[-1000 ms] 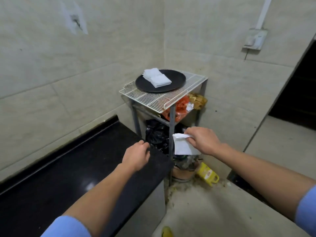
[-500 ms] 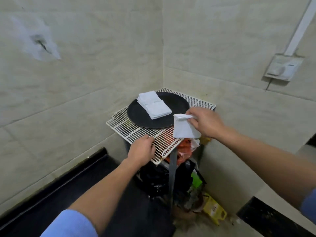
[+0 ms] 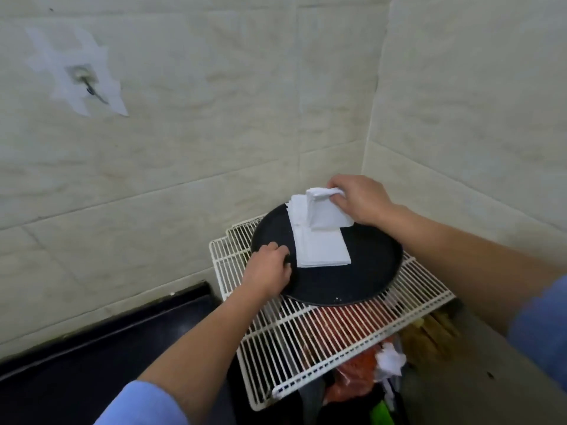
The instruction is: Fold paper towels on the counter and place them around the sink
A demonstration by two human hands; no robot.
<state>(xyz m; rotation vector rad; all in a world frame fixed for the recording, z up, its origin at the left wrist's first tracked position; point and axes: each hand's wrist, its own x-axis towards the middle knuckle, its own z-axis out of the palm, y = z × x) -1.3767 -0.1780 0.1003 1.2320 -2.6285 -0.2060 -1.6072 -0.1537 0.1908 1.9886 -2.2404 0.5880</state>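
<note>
A round black tray (image 3: 352,280) lies on a white wire rack (image 3: 310,342) in the wall corner. A stack of folded white paper towels (image 3: 319,250) lies on the tray. My right hand (image 3: 359,200) pinches one folded white paper towel (image 3: 326,211) by its top edge, so that it hangs just over the far end of the stack. My left hand (image 3: 268,271) grips the tray's near-left rim, fingers curled over the edge.
The black counter (image 3: 92,360) ends at the left of the rack. Under the rack sit an orange bag (image 3: 352,375), crumpled white paper (image 3: 389,360) and dark bags. Tiled walls close in behind and to the right.
I have moved closer to the rack. My right hand has carried the folded towel over the stack on the tray. My left hand has moved from the rack's edge to the tray's rim.
</note>
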